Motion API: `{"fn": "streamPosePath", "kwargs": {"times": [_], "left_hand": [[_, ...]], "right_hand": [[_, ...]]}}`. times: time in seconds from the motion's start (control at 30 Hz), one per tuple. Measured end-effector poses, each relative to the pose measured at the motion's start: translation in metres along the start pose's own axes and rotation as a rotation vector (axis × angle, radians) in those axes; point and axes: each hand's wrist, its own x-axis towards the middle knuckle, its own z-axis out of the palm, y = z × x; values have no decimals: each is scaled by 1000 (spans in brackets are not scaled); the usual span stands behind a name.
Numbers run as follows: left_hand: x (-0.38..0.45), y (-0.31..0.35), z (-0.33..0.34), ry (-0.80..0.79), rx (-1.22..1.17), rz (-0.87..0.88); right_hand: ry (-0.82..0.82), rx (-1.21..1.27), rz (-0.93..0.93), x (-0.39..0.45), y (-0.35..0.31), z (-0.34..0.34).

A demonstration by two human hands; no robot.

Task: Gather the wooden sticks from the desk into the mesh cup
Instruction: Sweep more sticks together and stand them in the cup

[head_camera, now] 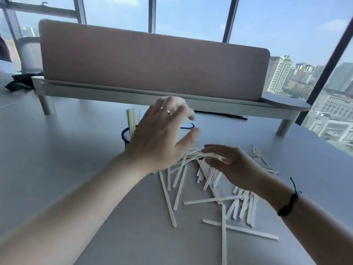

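We note, at the far left, a grey desk [57, 150] bearing a raised shelf [152, 96] with a pink divider panel [149, 62] standing on it.

Next, a dark mesh cup [126, 135] stands on the desk just left of and behind the left hand; most of it is hidden by that hand. A few wooden sticks stand upright in the cup [131, 119], their tops rising above its rim, just left of the knuckles.

The left hand [162, 134] is raised over the cup, back towards the camera, fingers spread and thumb held apart. We see rings on two fingers. We see nothing in it; the far fingertips are blurred, so we cannot confirm this fully.

To the right of and below that hand lies the scattered pile of sticks [214, 190], flat on the desk, many crossing one another. Several reach under the left thumb; others spread towards the camera and to the right.

The right hand [229, 163] hovers low over the middle of the pile, palm down, fingers loosely extended towards the left. A stick lies at its fingertips; we cannot tell whether it is pinched or merely beneath them. A black cord bracelet [288, 205] circles the right wrist.

Beyond, at far right, windows [286, 25] show city buildings.
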Motion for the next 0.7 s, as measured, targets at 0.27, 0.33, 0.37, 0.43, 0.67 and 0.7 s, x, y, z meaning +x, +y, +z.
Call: {"fn": "streamPosePath", "kwargs": {"times": [0.27, 0.33, 0.37, 0.43, 0.67, 0.7], "left_hand": [[-57, 39, 56, -612, -117, 30], [-62, 37, 57, -628, -136, -59], [-63, 37, 58, -611, -157, -96], [-64, 36, 59, -548, -226, -190], [-67, 24, 71, -348, -348, -382], [-68, 23, 72, -332, -340, -402]], "right_hand": [[-417, -408, -207, -69, 12, -13], [-434, -430, -206, -70, 14, -10], [-428, -409, -216, -70, 16, -7], [-381, -385, -261, -70, 20, 0], [-126, -317, -416, -59, 31, 16], [-96, -314, -419, -57, 35, 16]]}}
